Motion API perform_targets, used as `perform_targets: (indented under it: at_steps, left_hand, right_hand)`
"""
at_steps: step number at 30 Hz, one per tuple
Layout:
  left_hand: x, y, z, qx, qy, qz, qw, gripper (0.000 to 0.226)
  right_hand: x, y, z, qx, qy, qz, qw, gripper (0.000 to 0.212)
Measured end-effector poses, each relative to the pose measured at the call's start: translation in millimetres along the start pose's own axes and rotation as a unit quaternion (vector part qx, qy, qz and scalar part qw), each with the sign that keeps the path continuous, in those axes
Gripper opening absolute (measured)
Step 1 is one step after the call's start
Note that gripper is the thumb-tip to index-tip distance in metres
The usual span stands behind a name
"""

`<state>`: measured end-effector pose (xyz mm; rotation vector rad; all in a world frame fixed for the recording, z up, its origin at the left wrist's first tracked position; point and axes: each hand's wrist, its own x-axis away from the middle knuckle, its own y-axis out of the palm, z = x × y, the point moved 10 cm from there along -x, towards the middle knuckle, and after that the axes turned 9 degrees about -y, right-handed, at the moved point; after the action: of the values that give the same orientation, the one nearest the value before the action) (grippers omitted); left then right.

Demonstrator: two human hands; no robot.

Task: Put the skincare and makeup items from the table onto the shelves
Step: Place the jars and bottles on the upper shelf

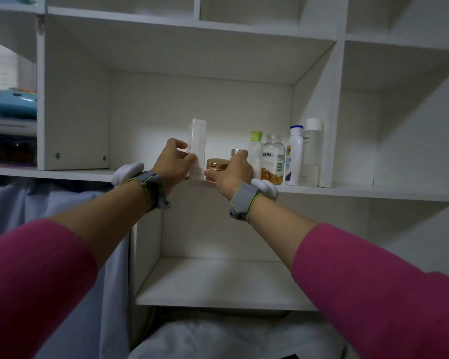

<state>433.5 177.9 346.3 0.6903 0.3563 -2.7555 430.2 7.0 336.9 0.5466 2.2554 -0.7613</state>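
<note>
Far left, a round blue plastic thing (11,103) sits on a side shelf. The left arm reaches up and forward, nearly straight, in a soft pink sleeve (36,268). A grey cloth band (151,189) with green edges wraps the wrist. The left hand (175,163) curls its fingers and thumb round a tall white box (198,141). The box is smooth, with flat sides and sharp corners. It stands up straight on the white shelf (347,190), near the front edge.

Just beside the box is a small round jar (217,164) with a shiny gold lid. The right arm reaches up too, bent a little at the wrist. The right hand (231,171) grips the jar, thumb low on its front and fingers curled over the right side. A small silver cap (235,151) peeks out behind the fingers.

Further right, four bottles stand in a close row on the same shelf. There is a see-through bottle with a green cap (255,147), a clear bottle of yellow beads (273,161), a white bottle with a blue top (295,156) and a tall frosted bottle with a white cap (313,151).
</note>
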Motion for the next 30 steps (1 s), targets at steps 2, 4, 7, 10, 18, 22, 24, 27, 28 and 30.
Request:
perform_targets:
  at_steps: [2,4,7,10,18,22,24,27,28,30]
  left_hand:
    - [-2.1,0.2,3.0,0.0,0.008,0.005,1.0,0.04]
    - [-4.0,-1.1,5.4,0.002,0.018,0.014,1.0,0.039]
    - [-4.6,-2.4,4.6,-0.004,0.024,0.023,0.999,0.037]
    - [-6.0,-1.3,-2.1,-0.012,0.015,0.021,1.0,0.038]
    - [-10.8,4.6,-7.9,-0.03,0.007,0.016,0.999,0.041]
    - [-15.0,4.3,-12.5,-0.038,0.0,0.012,0.999,0.042]
    - [-17.1,5.4,-14.9,-0.045,-0.007,0.007,0.999,0.043]
    - [-19.8,7.3,-18.9,-0.052,-0.015,0.004,0.999,0.043]
    - [-20.6,8.4,-19.7,-0.054,-0.016,0.004,0.998,0.043]
    - [-21.6,9.8,-20.7,-0.058,-0.016,0.004,0.998,0.043]
  right_hand:
    - [0.0,0.9,0.3,0.006,-0.003,0.005,1.0,0.082]
    - [0.5,0.7,0.1,0.01,-0.004,0.01,1.0,0.082]
    - [1.0,0.4,-1.4,0.023,-0.009,0.015,1.0,0.084]
    - [0.1,0.9,-1.1,0.036,-0.007,0.014,0.999,0.074]
    - [-1.7,2.8,4.6,-0.018,0.002,0.028,0.999,0.06]
    - [-3.4,7.5,5.0,-0.004,-0.015,0.034,0.999,0.057]
    - [-5.4,6.4,7.8,0.036,-0.002,0.037,0.999,0.056]
    - [-8.3,9.3,7.3,0.059,-0.007,0.043,0.997,0.051]
    - [-8.1,7.7,8.0,0.078,-0.002,0.05,0.996,0.05]
    - [-8.5,9.0,9.8,0.093,0.0,0.059,0.994,0.05]
